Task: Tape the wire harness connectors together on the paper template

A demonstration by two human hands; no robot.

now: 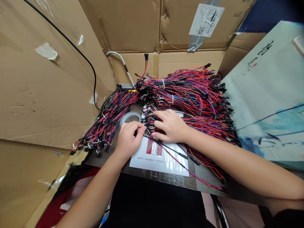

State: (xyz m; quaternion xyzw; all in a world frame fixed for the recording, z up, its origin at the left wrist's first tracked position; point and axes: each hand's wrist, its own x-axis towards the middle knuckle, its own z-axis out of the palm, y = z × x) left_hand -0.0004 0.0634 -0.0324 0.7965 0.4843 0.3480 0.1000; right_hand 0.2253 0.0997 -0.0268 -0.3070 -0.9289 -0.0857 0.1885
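Evidently part-way, judging from the head view. Two wire bundles lie at the back right of the desk (pixel 106 160): the rear bundle (pixel 190 79) with one white tie (pixel 163 84) around it, the nearer bundle (pixel 187 103) with another tie (pixel 172 99). Those two read as done. Third group of harnesses (pixel 210 126), in front of them, shows no tie; its connector ends are under and beside the hands. Left heap (pixel 110 118) is spread loosely, no tie seen around the whole; both look unfinished.

Right hand (pixel 172 126): fingers spread, palm down over the connector ends. Left hand (pixel 128 139): thumb and forefinger pressed together at the same ends, just beside the right fingertips; whether a wire is caught between them is hidden.

Loose red-and-blue harness (pixel 199 178) trails across the printed sheet (pixel 142 162) toward the front edge; black-sleeved ends lie near it.

Counts: hands, 2; tied bundles, 2; ties around bundles, 2; untied groups, 2 (front right, left); gray tape roll, 1 (pixel 130 113), beside the left hand; printed sheet, 1. Individual harnesses overlap too densely to count.
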